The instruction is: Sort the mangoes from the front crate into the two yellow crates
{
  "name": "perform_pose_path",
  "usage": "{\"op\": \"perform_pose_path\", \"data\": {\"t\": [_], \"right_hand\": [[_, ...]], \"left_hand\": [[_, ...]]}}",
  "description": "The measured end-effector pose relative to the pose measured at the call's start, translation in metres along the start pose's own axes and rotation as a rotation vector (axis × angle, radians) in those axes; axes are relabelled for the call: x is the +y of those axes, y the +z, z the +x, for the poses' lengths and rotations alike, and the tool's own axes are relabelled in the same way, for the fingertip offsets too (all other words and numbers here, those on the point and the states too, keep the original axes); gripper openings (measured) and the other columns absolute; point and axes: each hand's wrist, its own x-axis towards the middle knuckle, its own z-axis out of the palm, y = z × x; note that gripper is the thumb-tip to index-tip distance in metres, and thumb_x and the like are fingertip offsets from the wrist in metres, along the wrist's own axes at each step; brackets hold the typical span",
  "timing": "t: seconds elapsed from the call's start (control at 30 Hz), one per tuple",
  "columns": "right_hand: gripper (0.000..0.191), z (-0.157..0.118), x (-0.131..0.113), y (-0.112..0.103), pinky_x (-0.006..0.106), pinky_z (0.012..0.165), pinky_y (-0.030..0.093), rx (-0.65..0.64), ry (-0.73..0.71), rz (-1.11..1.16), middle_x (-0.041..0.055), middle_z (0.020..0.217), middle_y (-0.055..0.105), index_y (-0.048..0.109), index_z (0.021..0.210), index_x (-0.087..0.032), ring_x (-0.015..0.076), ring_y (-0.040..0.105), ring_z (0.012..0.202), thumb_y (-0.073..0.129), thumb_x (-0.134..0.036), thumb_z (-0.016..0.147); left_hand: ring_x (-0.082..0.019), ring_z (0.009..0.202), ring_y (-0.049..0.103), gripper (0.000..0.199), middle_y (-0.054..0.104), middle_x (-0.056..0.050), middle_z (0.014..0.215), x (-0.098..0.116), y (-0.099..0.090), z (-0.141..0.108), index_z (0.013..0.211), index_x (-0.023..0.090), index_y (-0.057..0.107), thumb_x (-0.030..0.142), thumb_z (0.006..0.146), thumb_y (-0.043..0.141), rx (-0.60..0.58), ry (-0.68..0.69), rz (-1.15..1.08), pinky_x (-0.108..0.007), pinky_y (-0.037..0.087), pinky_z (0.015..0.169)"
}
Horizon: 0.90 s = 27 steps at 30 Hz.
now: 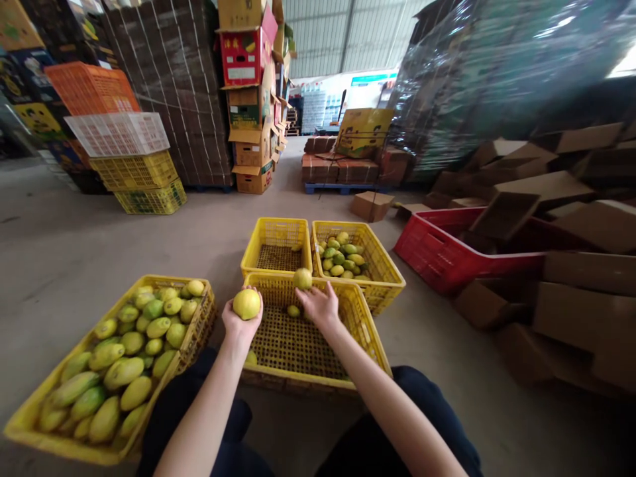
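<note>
My left hand [242,317] is closed around a yellow lemon [247,304], held up over the near left edge of the front yellow crate [298,376]. My right hand [320,306] reaches over the same crate, palm up with fingers spread. Another lemon [303,279] is right at its fingertips; whether it touches them or is in the air, I cannot tell. Inside the front crate lie a small yellow-green lemon [293,311] and one more [251,358] at the left side. To the left, a yellow crate [59,447] is heaped with yellow-green lemons [123,373].
Behind the front crate stand a yellow crate [275,268] holding little and another crate [387,277] partly filled with green-yellow fruit. A red crate [432,255] and loose cardboard boxes [571,311] crowd the right. Stacked crates [134,169] and cartons [246,59] stand farther back.
</note>
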Motion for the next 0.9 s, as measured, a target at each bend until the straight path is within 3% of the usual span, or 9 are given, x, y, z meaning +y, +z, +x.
{"op": "perform_pose_path", "data": {"t": [0.07, 0.13, 0.3, 0.43, 0.53, 0.7, 0.9], "right_hand": [[0.024, 0.003, -0.023, 0.007, 0.041, 0.079, 0.062, -0.145, -0.068, -0.001, 0.0048, 0.083, 0.072, 0.065, 0.093, -0.023, 0.021, 0.072, 0.086, 0.046, -0.038, 0.094], [0.023, 0.002, -0.035, 0.004, 0.04, 0.082, 0.061, -0.221, -0.041, -0.071, 0.0054, 0.092, 0.075, 0.067, 0.101, -0.023, 0.0199, 0.072, 0.088, 0.048, -0.034, 0.094], [0.023, -0.01, -0.021, -0.014, 0.039, 0.084, 0.057, -0.299, 0.145, -0.303, 0.0121, 0.105, 0.077, 0.069, 0.105, -0.017, 0.0223, 0.075, 0.091, 0.052, -0.027, 0.093], [0.023, -0.019, -0.008, -0.014, 0.034, 0.081, 0.056, -0.308, 0.175, -0.42, 0.0108, 0.099, 0.079, 0.071, 0.098, -0.016, 0.0204, 0.077, 0.083, 0.049, -0.022, 0.093], [0.023, -0.027, -0.009, -0.011, 0.031, 0.076, 0.056, -0.308, 0.156, -0.42, 0.0098, 0.094, 0.08, 0.071, 0.094, -0.016, 0.0194, 0.077, 0.076, 0.048, -0.019, 0.093], [0.022, -0.042, -0.02, -0.01, 0.029, 0.07, 0.057, -0.277, 0.097, -0.379, 0.0077, 0.084, 0.079, 0.069, 0.082, -0.017, 0.0178, 0.076, 0.07, 0.05, -0.018, 0.093], [0.014, -0.051, -0.028, -0.029, 0.024, 0.058, 0.057, -0.251, 0.02, -0.343, 0.0045, 0.07, 0.075, 0.065, 0.071, -0.017, 0.0154, 0.072, 0.058, 0.065, -0.015, 0.085]], "left_hand": [[-0.02, 0.064, 0.072, 0.033, 0.07, -0.005, 0.071, 0.003, -0.002, 0.001, 0.099, 0.016, 0.069, 0.018, 0.085, 0.039, 0.003, -0.001, 0.007, -0.032, 0.06, 0.064], [-0.02, 0.064, 0.071, 0.032, 0.069, -0.005, 0.07, 0.002, -0.003, 0.001, 0.097, 0.016, 0.069, 0.017, 0.084, 0.04, 0.013, 0.001, 0.022, -0.032, 0.059, 0.064], [-0.02, 0.069, 0.071, 0.036, 0.07, -0.005, 0.077, -0.009, -0.009, 0.003, 0.108, 0.017, 0.068, 0.017, 0.081, 0.043, 0.0, 0.02, 0.095, -0.038, 0.061, 0.073], [-0.026, 0.076, 0.072, 0.038, 0.07, -0.008, 0.082, -0.021, -0.02, 0.01, 0.115, 0.017, 0.064, 0.022, 0.082, 0.046, 0.036, -0.003, 0.21, -0.046, 0.062, 0.072], [-0.027, 0.077, 0.071, 0.03, 0.068, -0.01, 0.082, -0.033, -0.031, 0.022, 0.109, 0.015, 0.062, 0.025, 0.084, 0.048, 0.092, -0.052, 0.286, -0.041, 0.062, 0.064], [-0.019, 0.065, 0.067, 0.01, 0.065, -0.004, 0.075, -0.056, -0.059, 0.042, 0.09, 0.019, 0.059, 0.026, 0.089, 0.052, 0.176, -0.091, 0.455, -0.032, 0.061, 0.058], [-0.02, 0.065, 0.066, 0.009, 0.061, -0.002, 0.073, -0.079, -0.089, 0.056, 0.089, 0.022, 0.057, 0.026, 0.093, 0.049, 0.224, -0.191, 0.552, -0.032, 0.058, 0.052]]}}
